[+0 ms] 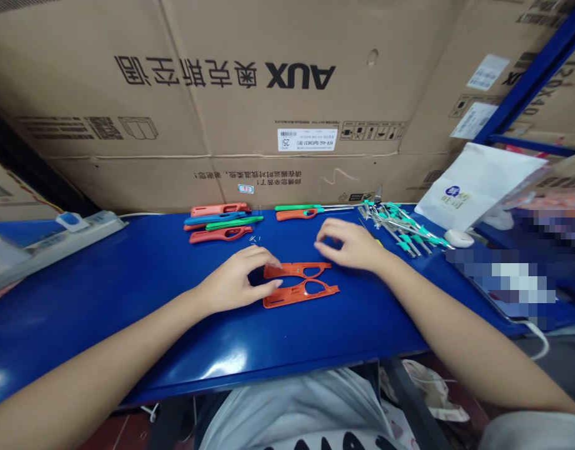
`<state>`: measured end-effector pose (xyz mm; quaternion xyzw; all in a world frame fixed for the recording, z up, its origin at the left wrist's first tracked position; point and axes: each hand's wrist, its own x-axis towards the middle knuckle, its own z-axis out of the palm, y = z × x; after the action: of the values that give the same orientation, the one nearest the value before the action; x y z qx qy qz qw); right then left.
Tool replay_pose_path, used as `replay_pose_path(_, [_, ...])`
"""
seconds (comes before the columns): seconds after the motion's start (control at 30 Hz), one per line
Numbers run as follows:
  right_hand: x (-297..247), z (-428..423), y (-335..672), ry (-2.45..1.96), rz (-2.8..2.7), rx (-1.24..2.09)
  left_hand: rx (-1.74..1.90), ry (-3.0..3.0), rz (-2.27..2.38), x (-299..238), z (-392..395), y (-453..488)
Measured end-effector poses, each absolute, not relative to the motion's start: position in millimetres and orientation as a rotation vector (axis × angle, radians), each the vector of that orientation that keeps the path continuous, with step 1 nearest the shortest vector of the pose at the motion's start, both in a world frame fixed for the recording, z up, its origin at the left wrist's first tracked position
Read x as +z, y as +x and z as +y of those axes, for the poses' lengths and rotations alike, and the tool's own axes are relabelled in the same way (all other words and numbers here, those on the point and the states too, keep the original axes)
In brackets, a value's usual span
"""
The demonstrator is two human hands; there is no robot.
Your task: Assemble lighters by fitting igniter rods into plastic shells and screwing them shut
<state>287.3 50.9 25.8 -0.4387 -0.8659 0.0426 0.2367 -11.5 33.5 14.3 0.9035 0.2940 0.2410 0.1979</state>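
We see two orange lighter-handle shells, the upper shell (pixel 291 270) and the lower shell (pixel 287 294), lying side by side on the blue tabletop (pixel 189 350), apparently hollow side up. Our left hand (pixel 238 278) is at their left ends, thumb and fingers parted; contact is unclear. Our right hand (pixel 350 245) curls above the tabletop, between the shells and the metal tubes with teal fittings (pixel 412 232); whether it pinches something small, we cannot tell. We judge the step in hand to be working at the opened shells. The next move seems to call for steadying them with the left hand, keeping their hollows accessible.
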Motion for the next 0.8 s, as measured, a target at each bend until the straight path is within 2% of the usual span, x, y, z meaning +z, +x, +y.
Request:
replay_pose_path(0.13, [23, 80, 325, -1.850, -2.072, -0.103, 0.518, 2.656, 0.734, 13, 31, -13])
replay_pose_path(0.3, [23, 99, 382, -2.297, -1.723, -0.155, 0.368, 2.739, 0.694, 13, 25, -12])
replay_pose_path(0.43, [28, 103, 414, -2.566, -1.514, -0.072, 0.279, 2.802, 0.639, 11, 23, -10])
replay_pose_path(0.63, [28, 106, 426, -2.650, -1.480, 0.039, 0.214, 2.840, 0.585, 8, 26, -10])
replay_pose_path(0.8, [38, 99, 416, -2.499, -1.512, -0.068, 0.200, 2.911, 0.581, 11, 29, -11])
